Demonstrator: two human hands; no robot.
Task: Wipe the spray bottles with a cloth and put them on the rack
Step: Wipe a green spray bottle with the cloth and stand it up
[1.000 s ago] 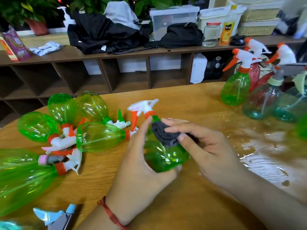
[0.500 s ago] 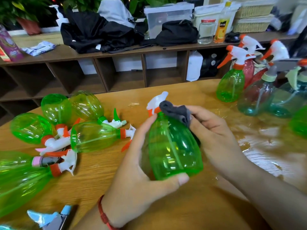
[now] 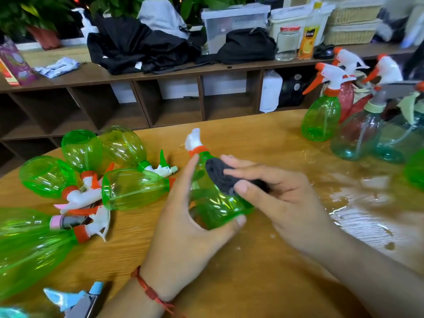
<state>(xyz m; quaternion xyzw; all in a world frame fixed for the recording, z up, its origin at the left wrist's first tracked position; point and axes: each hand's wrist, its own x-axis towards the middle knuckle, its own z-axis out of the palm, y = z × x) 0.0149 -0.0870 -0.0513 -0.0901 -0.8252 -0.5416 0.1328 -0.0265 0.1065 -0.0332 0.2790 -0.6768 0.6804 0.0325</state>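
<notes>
My left hand grips a green spray bottle by its base, thumb under the bottom, its white and orange nozzle pointing away from me. My right hand holds a dark grey cloth against the bottle's shoulder. Several green spray bottles lie on their sides in a pile at the left of the wooden table. Upright spray bottles, green, red and clear teal, stand at the far right.
A low brown shelf unit runs behind the table, topped with black bags, a clear box, a jar and baskets. Wet patches shine on the table at the right. A blue-nozzled bottle lies at the bottom left edge.
The held bottle has tipped from near upright to leaning away. The cloth has slid from the neck down onto the bottle's shoulder.
</notes>
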